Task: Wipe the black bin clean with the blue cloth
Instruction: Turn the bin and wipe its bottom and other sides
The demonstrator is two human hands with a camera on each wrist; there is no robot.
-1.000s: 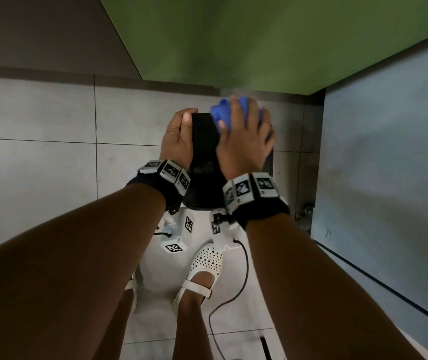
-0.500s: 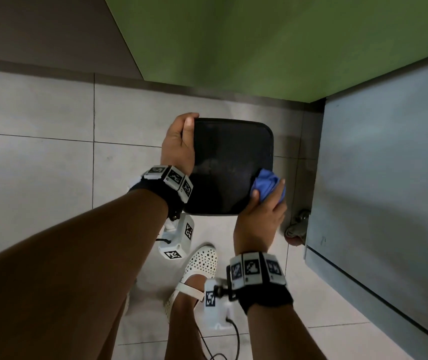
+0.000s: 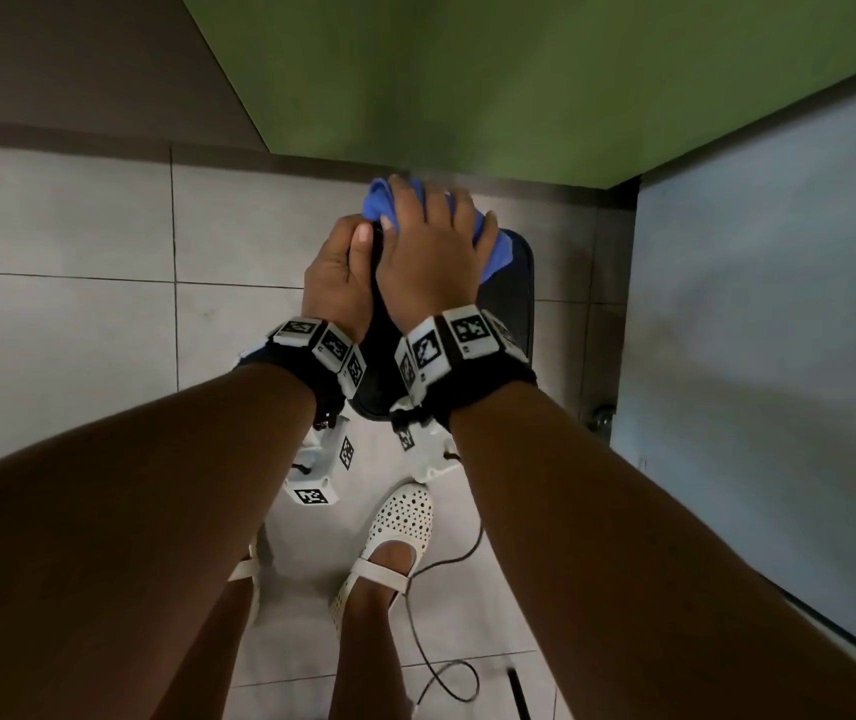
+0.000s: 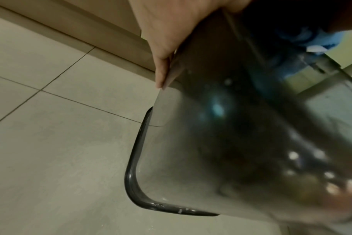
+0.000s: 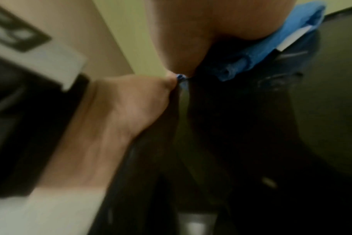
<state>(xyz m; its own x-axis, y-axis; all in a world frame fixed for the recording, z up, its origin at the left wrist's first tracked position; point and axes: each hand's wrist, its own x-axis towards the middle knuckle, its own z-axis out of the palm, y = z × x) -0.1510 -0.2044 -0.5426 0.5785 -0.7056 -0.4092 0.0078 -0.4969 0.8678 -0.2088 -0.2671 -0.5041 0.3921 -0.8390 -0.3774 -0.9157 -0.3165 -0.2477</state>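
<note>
The black bin (image 3: 518, 309) is held off the tiled floor, its flat dark face turned up toward me. My left hand (image 3: 336, 275) grips its left edge, thumb on top; the left wrist view shows that hand (image 4: 171, 33) on the bin's glossy wall (image 4: 211, 139). My right hand (image 3: 433, 252) lies over the bunched blue cloth (image 3: 494, 249) and holds it against the bin's far end, fingers curved over it. In the right wrist view the cloth (image 5: 271, 43) sits under the right hand (image 5: 191, 28) on the bin (image 5: 303, 120). Most of the bin's face is hidden by my hands.
A green panel (image 3: 519, 80) rises just beyond the bin. A grey-blue panel (image 3: 769, 330) stands on the right, with a small castor (image 3: 601, 415) at its foot. My feet in white perforated shoes (image 3: 397, 537) stand on the floor tiles, beside a thin black cable (image 3: 446, 678).
My right hand has swept the cloth from the bin's near right corner up to its far left end, beside the left thumb. The left hand kept its grip.
</note>
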